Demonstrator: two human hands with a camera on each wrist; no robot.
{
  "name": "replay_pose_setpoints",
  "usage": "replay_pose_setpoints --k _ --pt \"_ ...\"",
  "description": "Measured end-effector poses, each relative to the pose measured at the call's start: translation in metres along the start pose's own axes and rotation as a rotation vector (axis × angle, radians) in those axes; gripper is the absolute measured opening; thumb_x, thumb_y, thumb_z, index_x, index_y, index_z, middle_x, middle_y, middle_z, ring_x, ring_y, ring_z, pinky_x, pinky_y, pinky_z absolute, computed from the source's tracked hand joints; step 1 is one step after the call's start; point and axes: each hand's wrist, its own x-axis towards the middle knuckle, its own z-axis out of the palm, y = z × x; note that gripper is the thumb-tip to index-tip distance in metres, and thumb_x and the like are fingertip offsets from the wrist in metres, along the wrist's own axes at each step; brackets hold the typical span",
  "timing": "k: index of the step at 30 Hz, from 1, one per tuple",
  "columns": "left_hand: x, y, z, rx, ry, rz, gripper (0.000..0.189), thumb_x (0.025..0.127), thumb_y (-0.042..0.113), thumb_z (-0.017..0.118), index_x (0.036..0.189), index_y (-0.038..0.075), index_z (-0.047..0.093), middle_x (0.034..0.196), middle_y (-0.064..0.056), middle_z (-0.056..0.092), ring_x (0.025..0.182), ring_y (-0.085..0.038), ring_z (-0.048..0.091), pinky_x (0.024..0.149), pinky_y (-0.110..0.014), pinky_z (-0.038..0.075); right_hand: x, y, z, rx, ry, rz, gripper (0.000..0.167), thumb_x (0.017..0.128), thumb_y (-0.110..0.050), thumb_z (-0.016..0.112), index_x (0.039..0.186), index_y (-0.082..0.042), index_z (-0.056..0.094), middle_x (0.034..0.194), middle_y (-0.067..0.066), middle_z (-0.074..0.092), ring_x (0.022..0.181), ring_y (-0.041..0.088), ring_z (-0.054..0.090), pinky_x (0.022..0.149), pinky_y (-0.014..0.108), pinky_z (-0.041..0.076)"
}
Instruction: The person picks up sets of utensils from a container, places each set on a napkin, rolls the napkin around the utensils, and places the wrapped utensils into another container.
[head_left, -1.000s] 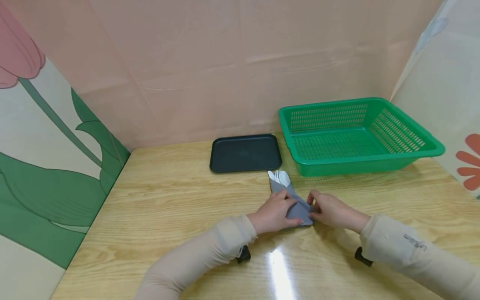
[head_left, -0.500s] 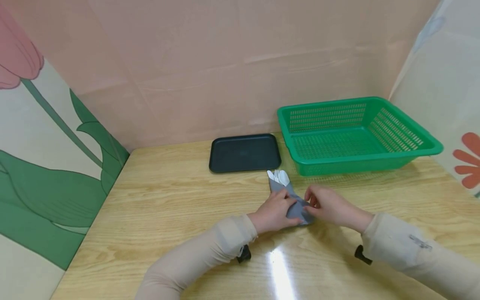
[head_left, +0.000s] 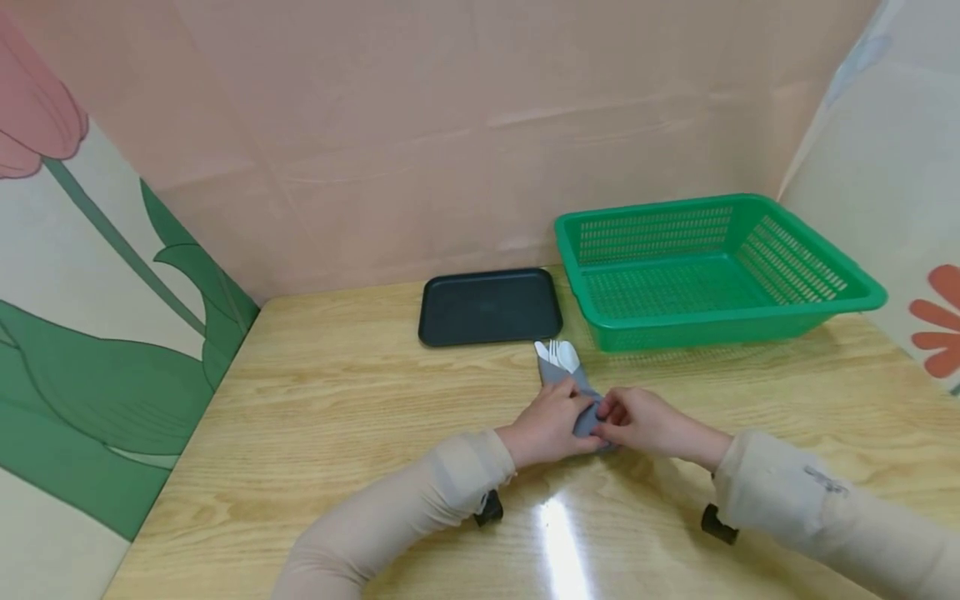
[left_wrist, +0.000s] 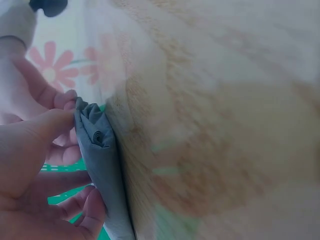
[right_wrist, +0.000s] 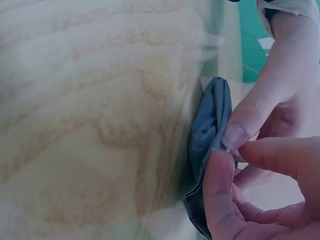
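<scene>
A grey cloth napkin [head_left: 587, 420] lies folded around white cutlery on the table. The tips of a knife [head_left: 541, 351], a fork [head_left: 553, 353] and a spoon [head_left: 570, 357] stick out of its far end. My left hand [head_left: 549, 423] holds the napkin down from the left, bent fingers and thumb spread across it. From the right, my right hand [head_left: 651, 423] pinches the near right corner between thumb and fingers. In the left wrist view the napkin [left_wrist: 104, 162] shows a rolled, creased end. Part of the napkin is hidden under my hands.
A black tray [head_left: 489, 308] lies at the back of the wooden table [head_left: 337, 400], just beyond the cutlery tips. To its right stands a green perforated basket [head_left: 705, 321]. A pink sheet [head_left: 360, 150] hangs behind, with flower-patterned panels at both sides.
My right hand has moved left, folding the napkin's right corner inward over the bundle toward my left hand. The left hand stays in place.
</scene>
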Motion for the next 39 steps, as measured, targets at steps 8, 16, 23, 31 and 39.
replay_pose_setpoints --k 8,16,23,31,39 --pt "-0.0005 -0.0009 0.0011 -0.008 0.013 0.002 0.051 0.085 0.047 0.062 0.121 0.011 0.061 0.104 0.0 0.051 0.091 -0.012 0.045 0.084 -0.02 0.036 0.0021 0.0005 0.0037 0.064 -0.006 0.059 0.021 0.086 -0.012 0.062 0.094 0.006 0.054 0.077 0.008 0.061 0.064 0.013 0.057 0.055 0.024 0.048" --pt "-0.0003 -0.0008 0.0018 -0.021 0.004 -0.014 0.053 0.085 0.047 0.062 0.124 0.011 0.06 0.107 -0.001 0.051 0.094 -0.013 0.045 0.085 -0.02 0.036 0.0035 0.0007 0.0045 0.074 -0.003 0.074 0.023 0.086 -0.012 0.063 0.095 0.007 0.054 0.077 0.008 0.061 0.063 0.013 0.057 0.055 0.024 0.048" --pt "-0.0007 -0.0002 0.0012 -0.021 0.008 -0.007 0.053 0.085 0.045 0.062 0.124 0.01 0.059 0.108 -0.002 0.051 0.094 -0.013 0.046 0.086 -0.02 0.036 0.0039 -0.0007 0.0049 0.073 0.008 0.088 0.025 0.086 -0.013 0.063 0.096 0.008 0.055 0.078 0.009 0.062 0.063 0.012 0.058 0.055 0.024 0.049" --pt "-0.0009 -0.0007 0.0016 -0.027 0.01 -0.004 0.05 0.086 0.045 0.061 0.121 0.011 0.061 0.108 -0.002 0.051 0.095 -0.014 0.047 0.086 -0.021 0.038 0.0064 0.0014 0.0062 0.082 0.008 0.132 0.03 0.085 -0.015 0.065 0.098 0.009 0.053 0.075 0.01 0.063 0.06 0.011 0.058 0.056 0.027 0.05" --pt "-0.0011 -0.0006 0.001 -0.041 0.013 -0.002 0.049 0.087 0.047 0.06 0.121 0.012 0.06 0.113 -0.002 0.054 0.1 -0.014 0.049 0.09 -0.023 0.038 0.0077 0.0034 0.0065 0.112 0.011 0.148 0.034 0.085 -0.017 0.066 0.098 0.011 0.051 0.076 0.012 0.062 0.058 0.011 0.059 0.057 0.03 0.052"
